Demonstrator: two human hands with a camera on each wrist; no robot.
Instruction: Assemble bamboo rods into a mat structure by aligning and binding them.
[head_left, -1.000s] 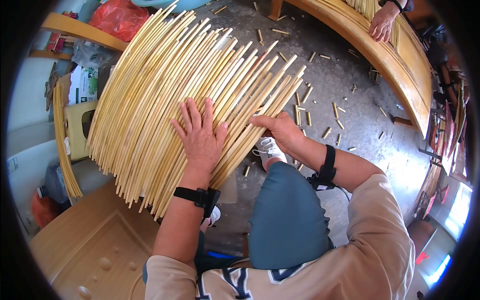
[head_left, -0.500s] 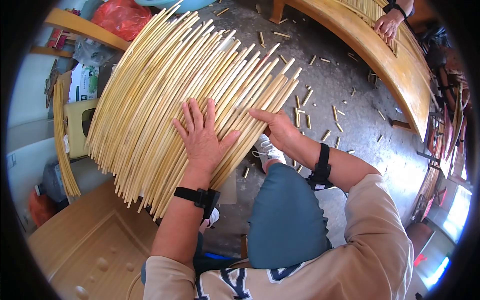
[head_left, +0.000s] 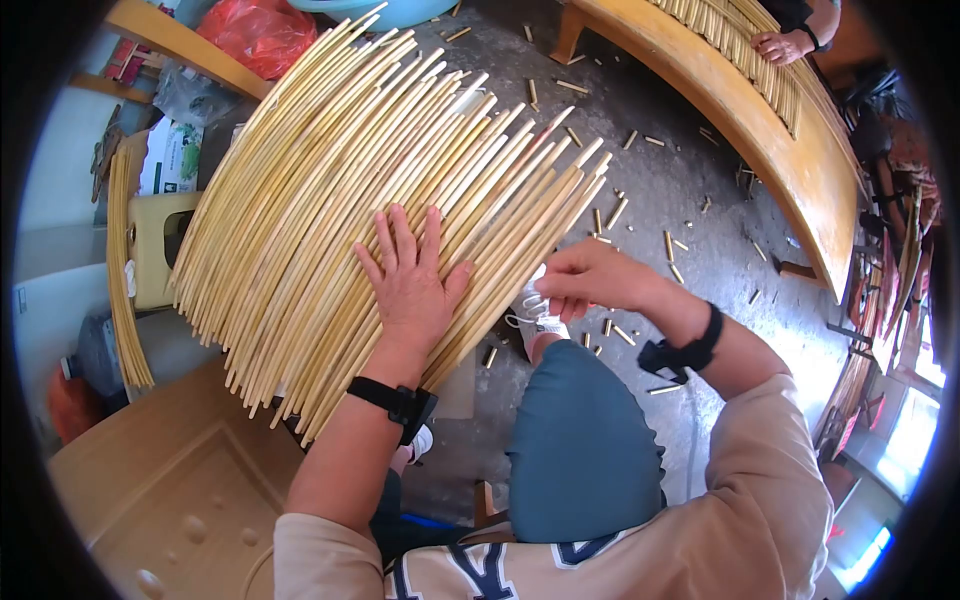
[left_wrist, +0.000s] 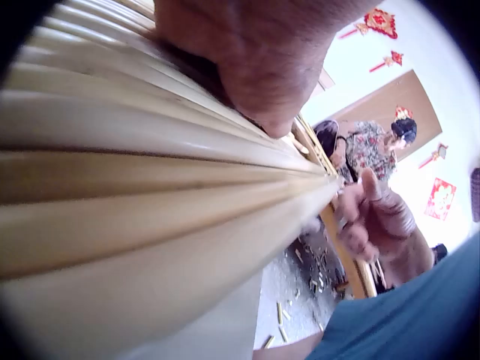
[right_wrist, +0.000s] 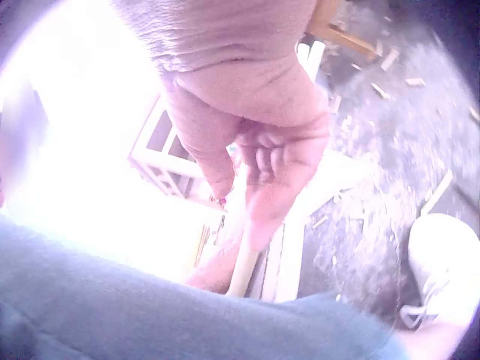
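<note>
A broad layer of long, pale yellow sticks [head_left: 300,230] lies side by side in front of me, also filling much of the left wrist view. My left hand [head_left: 412,280] rests on top of them near their right side, fingers spread, thumb pointing right. Just off the rightmost stick is my right hand [head_left: 595,277], with loosely bent fingers and nothing held. From the left wrist view, the right hand [left_wrist: 382,225] shows its thumb raised apart from its fingers. Sticks partly lie behind the right hand [right_wrist: 255,150] in the right wrist view.
Short cut stick pieces [head_left: 668,245] litter the grey floor. A curved wooden bench [head_left: 740,130] bears more sticks, where another person's hand [head_left: 783,47] rests. A wooden panel [head_left: 170,480] stands at lower left; a red plastic bag [head_left: 255,38] lies at the back.
My right hand has let go of the sticks' right edge and drawn away from it, down and right. My left hand stays on the sticks. The other person's hand has shifted on the bench.
</note>
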